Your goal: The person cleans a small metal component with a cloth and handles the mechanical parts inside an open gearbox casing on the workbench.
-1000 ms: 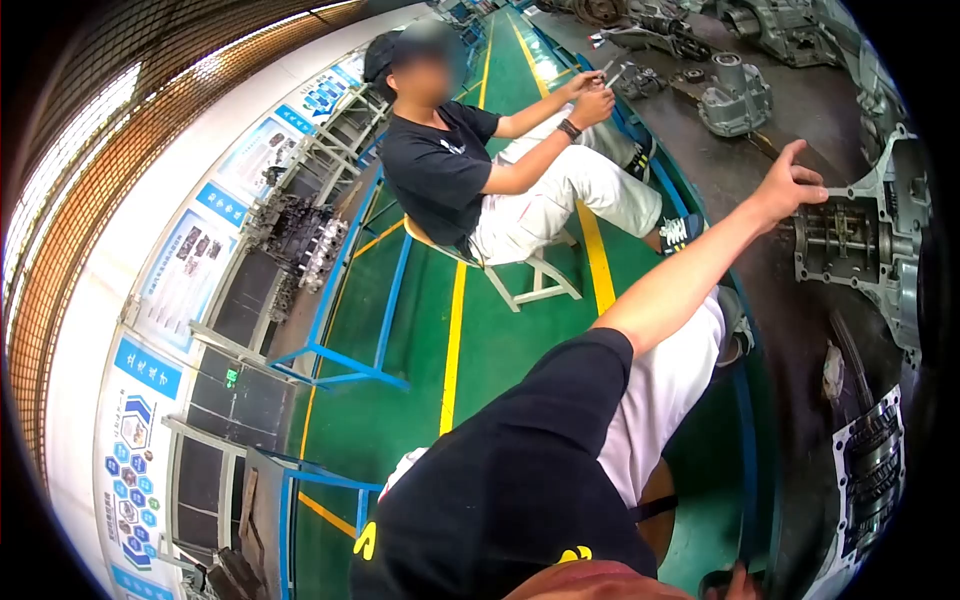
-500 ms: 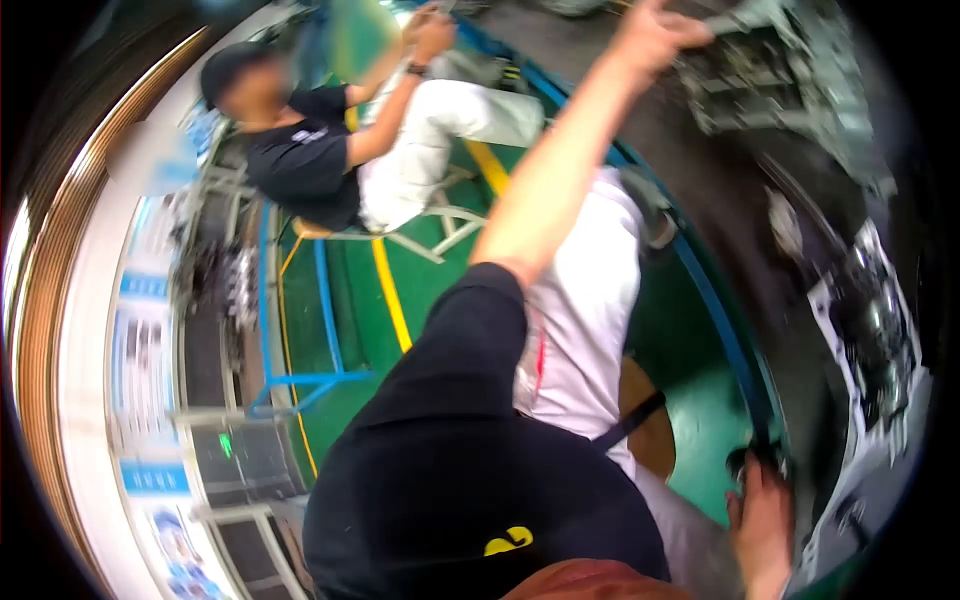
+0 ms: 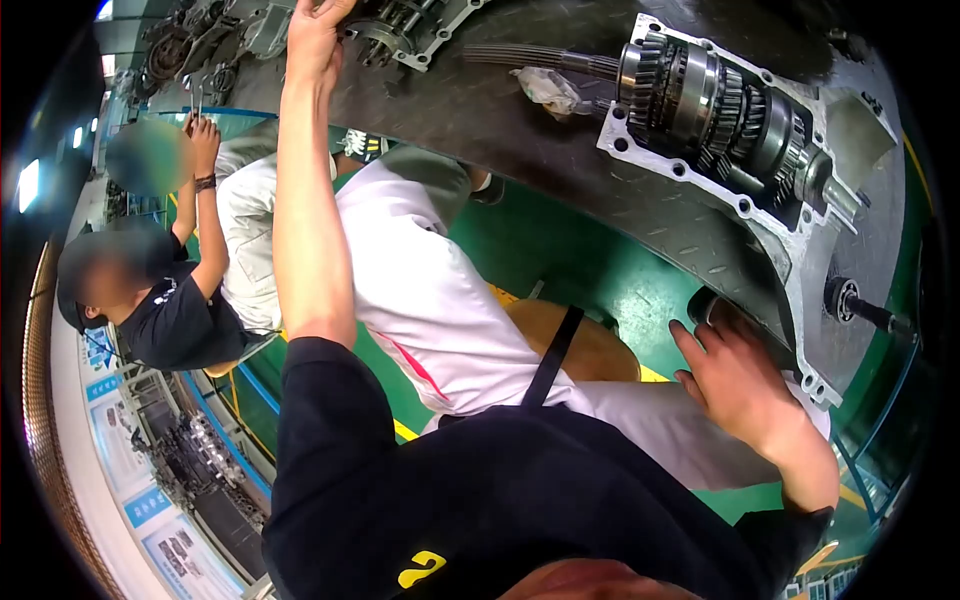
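Observation:
My left hand is stretched out over the metal workbench, beside a partly visible gear housing. The top edge of the view cuts off its fingers, so what they hold, if anything, is hidden. Lower right, my right hand hovers by my leg and the bench edge with its fingers apart and nothing seen in it. Close to it lies an open gearbox casing with a gear shaft assembly inside. A long splined shaft extends from the casing's left end.
A crumpled clear plastic bag lies by the splined shaft. A shaft with a bearing sits at the bench's right end. Under me is a round wooden stool. A seated person is to my left, and more metal parts stand beyond.
My view has turned toward the bench, bringing the gearbox casing fully into sight. My left hand now appears farther left, at the top edge; my right hand appears higher, with fingers more spread.

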The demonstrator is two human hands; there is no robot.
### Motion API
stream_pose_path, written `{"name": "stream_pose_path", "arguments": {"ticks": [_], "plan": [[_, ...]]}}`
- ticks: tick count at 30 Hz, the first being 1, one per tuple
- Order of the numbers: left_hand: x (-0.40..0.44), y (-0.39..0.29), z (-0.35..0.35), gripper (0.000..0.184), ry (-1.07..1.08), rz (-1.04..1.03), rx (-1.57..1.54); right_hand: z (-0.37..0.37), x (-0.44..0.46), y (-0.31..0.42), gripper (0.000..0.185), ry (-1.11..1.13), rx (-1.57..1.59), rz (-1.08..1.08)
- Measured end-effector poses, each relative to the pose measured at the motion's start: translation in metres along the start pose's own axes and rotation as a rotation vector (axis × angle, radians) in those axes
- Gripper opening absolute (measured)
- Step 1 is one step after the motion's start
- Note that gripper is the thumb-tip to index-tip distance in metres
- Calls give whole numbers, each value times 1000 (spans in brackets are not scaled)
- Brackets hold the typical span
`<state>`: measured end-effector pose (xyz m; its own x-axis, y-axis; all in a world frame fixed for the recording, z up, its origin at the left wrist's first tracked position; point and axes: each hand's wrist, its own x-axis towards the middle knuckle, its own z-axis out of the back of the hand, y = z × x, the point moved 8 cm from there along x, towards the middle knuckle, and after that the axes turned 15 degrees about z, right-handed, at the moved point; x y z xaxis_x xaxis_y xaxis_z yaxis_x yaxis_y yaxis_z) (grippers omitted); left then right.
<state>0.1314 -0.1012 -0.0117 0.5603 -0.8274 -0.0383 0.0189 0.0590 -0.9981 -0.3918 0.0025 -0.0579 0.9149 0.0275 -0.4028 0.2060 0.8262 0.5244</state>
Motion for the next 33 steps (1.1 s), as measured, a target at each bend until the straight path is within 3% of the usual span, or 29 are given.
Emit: {"name": "stream_pose_path", "arguments": {"ticks": [11, 13, 23, 33], "plan": [[2, -2, 5, 69, -40, 5, -20, -6, -4, 1, 51, 41, -13, -10], [2, -3, 3, 68, -47, -101, -68, -5, -4, 2, 51, 22, -19, -6], [15, 4, 18, 68, -34, 49, 102, -2, -4, 3, 51, 28, -38, -31], [8, -1, 11, 63, -21, 22, 83, -1, 0, 3, 51, 49, -39, -39]]}}
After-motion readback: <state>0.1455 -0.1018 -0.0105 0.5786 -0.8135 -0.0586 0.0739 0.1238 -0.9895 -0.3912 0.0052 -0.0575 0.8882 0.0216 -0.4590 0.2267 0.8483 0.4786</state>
